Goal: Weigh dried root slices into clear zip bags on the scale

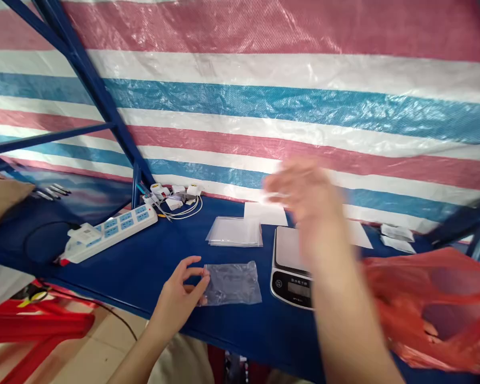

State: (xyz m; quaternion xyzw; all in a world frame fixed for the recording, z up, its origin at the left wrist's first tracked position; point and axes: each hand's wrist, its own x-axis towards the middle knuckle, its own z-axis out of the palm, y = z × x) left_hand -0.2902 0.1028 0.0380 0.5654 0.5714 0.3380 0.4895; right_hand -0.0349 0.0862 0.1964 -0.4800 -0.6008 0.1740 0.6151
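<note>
My left hand (184,288) pinches the left edge of a small clear plastic bag (234,284), which lies flat on the blue table (140,274). Over the digital scale (288,285) my right hand (302,189) is raised, badly smeared by motion; whether it holds anything cannot be made out. My right forearm hides the right part of the scale. Behind the small bag lies a stack of clear plastic sleeves (235,232), and a white sheet of paper (266,213) sits just past it.
A power strip (116,232) and white chargers with cables (180,197) are at the left. On the right stand an open red plastic bag (436,304) and small white packets (398,237). Another person's hand (10,193) is near pens (54,192) at far left.
</note>
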